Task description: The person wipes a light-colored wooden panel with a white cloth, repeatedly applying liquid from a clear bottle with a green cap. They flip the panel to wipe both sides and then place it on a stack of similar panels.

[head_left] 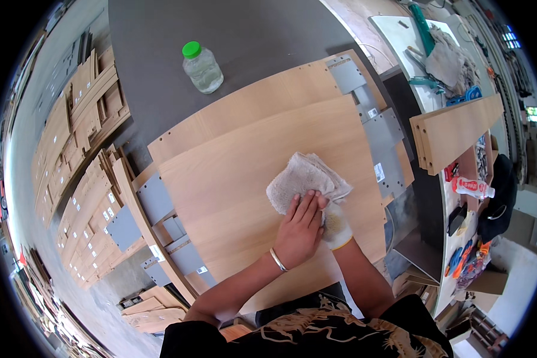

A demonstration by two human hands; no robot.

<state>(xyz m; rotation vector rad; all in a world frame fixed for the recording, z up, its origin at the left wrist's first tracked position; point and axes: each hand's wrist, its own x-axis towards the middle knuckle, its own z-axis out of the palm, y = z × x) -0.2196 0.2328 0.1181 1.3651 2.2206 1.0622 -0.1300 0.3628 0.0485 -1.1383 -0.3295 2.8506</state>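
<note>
On top of a pile of flat boards, a light brown board (pixel 232 197) lies across the grey table (pixel 149 42), and a pale, fluffy cloth (pixel 301 179) sits on it, a bit right of the middle. The two hands are together. The bare left hand (pixel 303 230) lies flat, with its fingers close side by side on the cloth. The right hand (pixel 337 227) wears a pale glove and is tucked up against it; its fingers are hidden, so I can't tell if they grip. It looks like the wiping is partway, since the cloth is out on the board with both hands at it. The wood looks the same all over, so I can't tell which bits are done or left. Past the board stands a clear jar (pixel 203 73) with its green lid on and what looks like water inside. On the right-hand bench, a bottle (pixel 473 188) with a red label and a white cap lies on its side; I can't tell what it holds.
</note>
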